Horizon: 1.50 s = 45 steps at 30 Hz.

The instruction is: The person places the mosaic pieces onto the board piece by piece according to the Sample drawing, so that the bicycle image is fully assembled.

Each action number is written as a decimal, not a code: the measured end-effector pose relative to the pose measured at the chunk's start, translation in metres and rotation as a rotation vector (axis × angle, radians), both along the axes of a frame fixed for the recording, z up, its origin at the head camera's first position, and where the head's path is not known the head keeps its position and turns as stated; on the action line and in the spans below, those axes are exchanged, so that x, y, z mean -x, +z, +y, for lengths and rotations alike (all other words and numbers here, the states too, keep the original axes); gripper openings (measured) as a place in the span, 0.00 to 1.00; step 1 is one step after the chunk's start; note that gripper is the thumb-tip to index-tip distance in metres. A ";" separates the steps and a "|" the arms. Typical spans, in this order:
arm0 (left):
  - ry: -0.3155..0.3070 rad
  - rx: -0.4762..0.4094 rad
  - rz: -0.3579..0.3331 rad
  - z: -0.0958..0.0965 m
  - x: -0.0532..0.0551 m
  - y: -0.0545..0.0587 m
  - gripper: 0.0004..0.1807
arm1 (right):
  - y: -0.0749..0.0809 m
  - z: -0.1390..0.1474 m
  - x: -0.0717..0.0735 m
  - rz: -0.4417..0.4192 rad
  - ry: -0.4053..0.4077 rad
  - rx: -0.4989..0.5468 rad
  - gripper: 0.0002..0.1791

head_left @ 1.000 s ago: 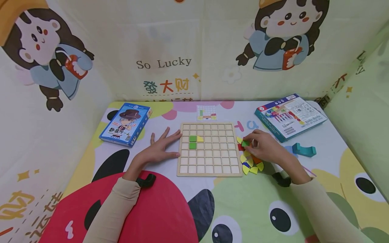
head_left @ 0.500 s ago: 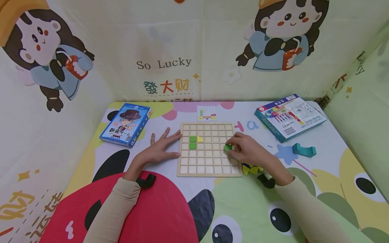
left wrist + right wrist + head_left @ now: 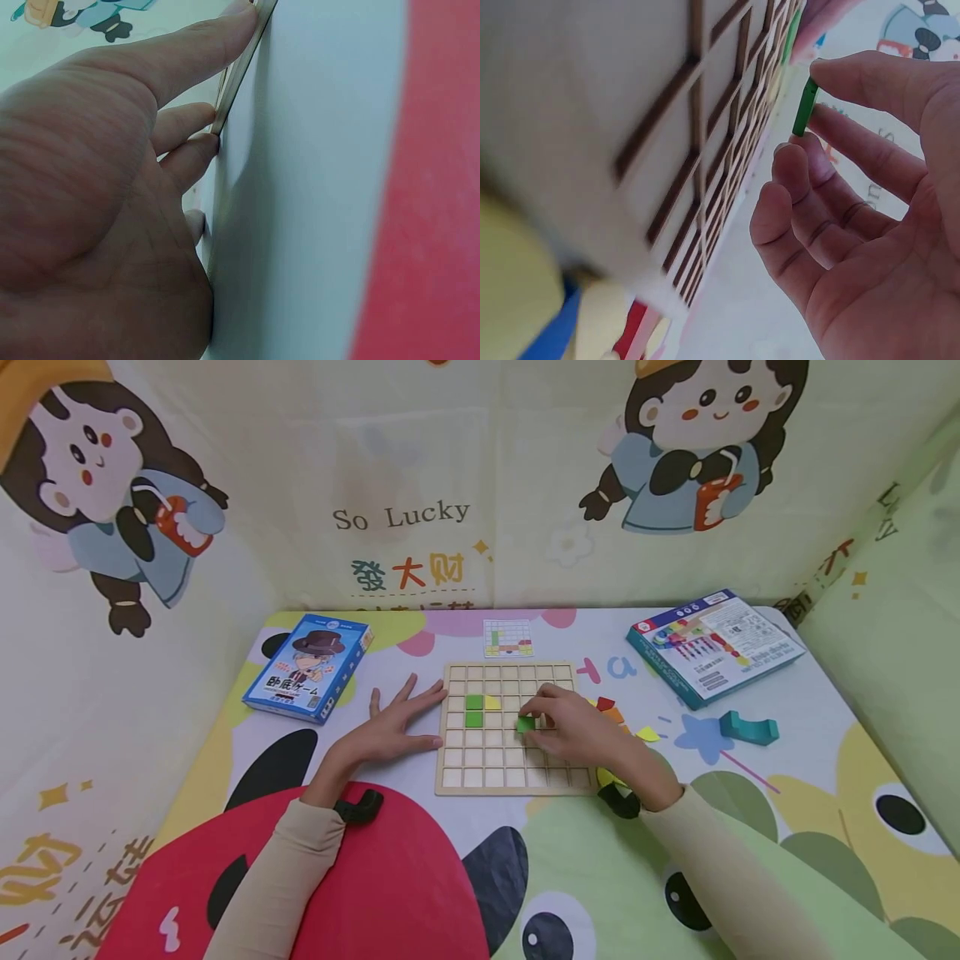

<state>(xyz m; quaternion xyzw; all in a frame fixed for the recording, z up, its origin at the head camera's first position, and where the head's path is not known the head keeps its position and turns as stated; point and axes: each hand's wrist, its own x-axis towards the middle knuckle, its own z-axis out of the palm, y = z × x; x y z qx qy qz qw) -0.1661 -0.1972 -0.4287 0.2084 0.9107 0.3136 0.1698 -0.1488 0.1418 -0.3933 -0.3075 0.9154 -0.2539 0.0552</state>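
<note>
A square wooden grid board (image 3: pixel 516 787) lies in the middle of the table. Two green square tiles (image 3: pixel 474 719) and a yellow quarter-round tile (image 3: pixel 492 702) sit in its left cells. My left hand (image 3: pixel 386 731) rests flat with spread fingers, its fingertips and thumb at the board's left edge; the left wrist view shows them against that rim. Over the board's right half, my right hand (image 3: pixel 573 727) pinches a green square tile (image 3: pixel 805 107) between thumb and fingers. In the right wrist view this tile stands on edge, apart from the grid.
Loose tiles in yellow, red and orange (image 3: pixel 613 714) lie right of the board, partly hidden by the right hand. A pattern card (image 3: pixel 508 638) lies behind it. A blue box (image 3: pixel 309 667) is at left, a teal box (image 3: pixel 716 647) and teal curved piece (image 3: pixel 750 730) at right.
My right hand has carried the green tile leftward from the loose pile to over the board's right half. The left hand has stayed at the board's edge.
</note>
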 end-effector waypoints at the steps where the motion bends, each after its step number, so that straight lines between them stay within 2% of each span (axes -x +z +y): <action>1: 0.002 0.002 -0.001 0.000 0.000 0.000 0.48 | 0.000 -0.003 0.000 -0.002 0.006 0.000 0.16; 11: 0.001 -0.004 -0.004 -0.001 0.000 0.000 0.48 | 0.001 -0.029 -0.002 -0.017 0.031 0.015 0.15; 23: -0.005 0.003 0.000 -0.001 0.001 0.000 0.48 | -0.001 -0.056 -0.003 -0.008 0.051 -0.020 0.16; 45: -0.003 0.011 -0.006 -0.001 0.002 0.000 0.48 | -0.007 -0.076 -0.006 -0.022 0.064 -0.097 0.17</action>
